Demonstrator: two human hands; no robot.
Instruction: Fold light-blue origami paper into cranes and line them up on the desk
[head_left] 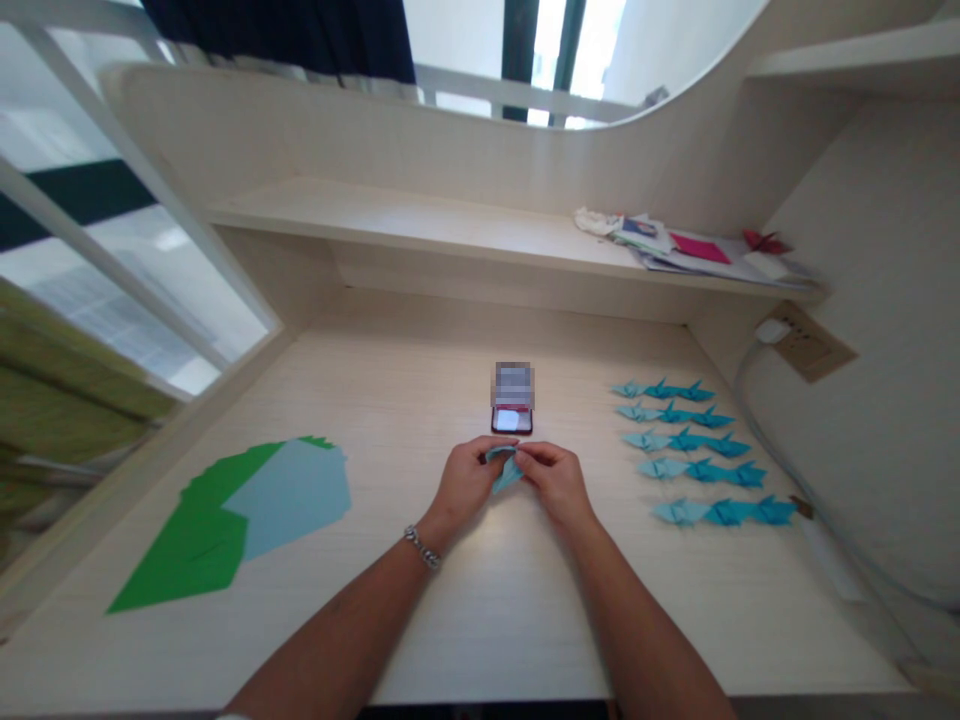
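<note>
Between my two hands is a small piece of folded light blue paper (508,474), held above the middle of the desk. My left hand (470,478) pinches its left side, and a chain bracelet circles that wrist. On the other side, the fingers of my right hand (553,478) are closed on the paper's upper right edge. Just beyond my fingertips lies a phone (512,420), its upper part blurred out. Rows of folded paper cranes (705,470), from pale to deeper blue, stand to the right.
Fanned green paper sheets (191,545) and light blue sheets (300,500) lie at the left. Papers and a red folded piece rest on the shelf (450,230) above the desk. A white cable (780,455) runs from the wall socket (814,343) down the right side to a power strip (832,560).
</note>
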